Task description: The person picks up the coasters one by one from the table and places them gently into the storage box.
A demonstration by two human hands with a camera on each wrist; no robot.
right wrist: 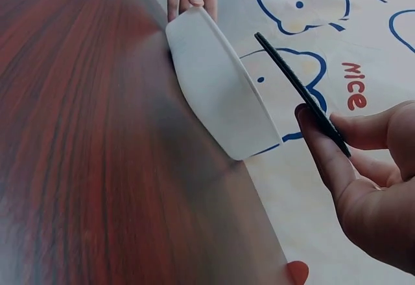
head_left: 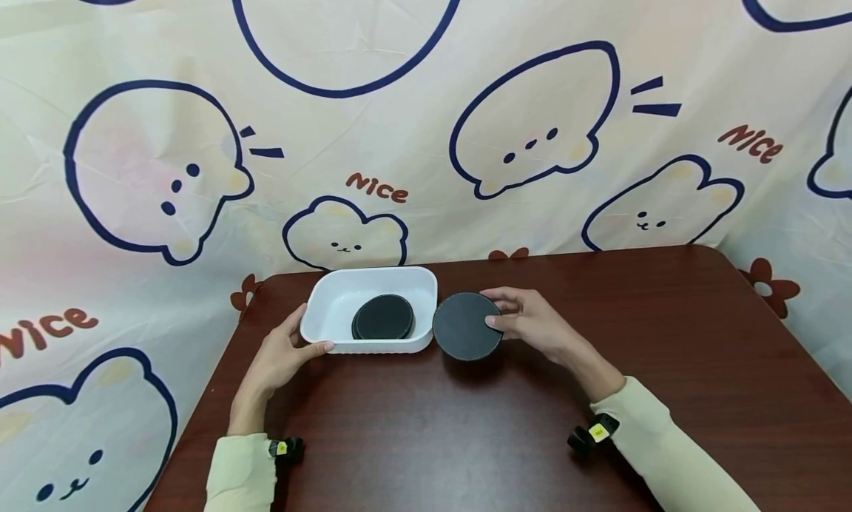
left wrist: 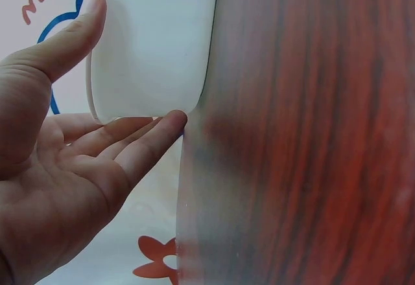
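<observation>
A white plastic tray with rounded corners stands on the left part of the table. My left hand grips its left end, thumb at the front rim and fingers against the end wall. Inside the tray lie black round coasters, apparently stacked; how many I cannot tell. My right hand pinches one dark round coaster by its right edge, thumb on top and fingers beneath. That coaster is held above the table, just right of the tray. The right wrist view shows it edge-on and thin, tilted.
The dark brown wooden table spreads to the front and right. A cloth printed with cartoon figures hangs behind it. Each sleeve carries a small black device with a yellow label near the wrist.
</observation>
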